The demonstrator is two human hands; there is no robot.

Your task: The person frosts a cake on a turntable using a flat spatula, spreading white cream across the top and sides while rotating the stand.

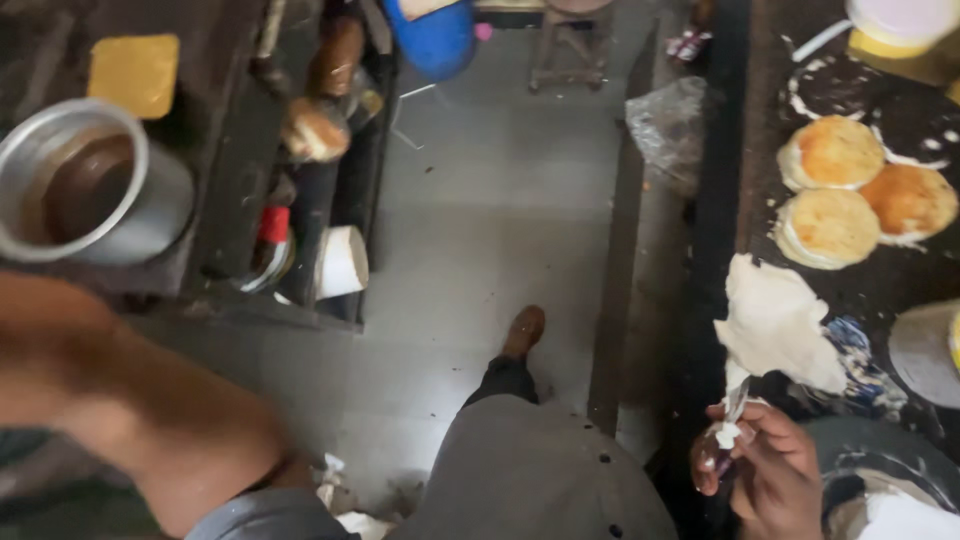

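Right hand (765, 470): closed on a smeared utensil (730, 425), below the white dough (775, 325).
Left hand: out of view.
Done: three browned flatbreads (832, 152) above the dough.
Left: dough uncooked.

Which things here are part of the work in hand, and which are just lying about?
In hand:
right hand, pinching a thin white-smeared tool
white dough sheet on the dark griddle
three round golden flatbreads

Lying about:
steel pot with brown contents
yellow block
white cup on its side
blue container
crumpled plastic bag

The left hand is out of view.
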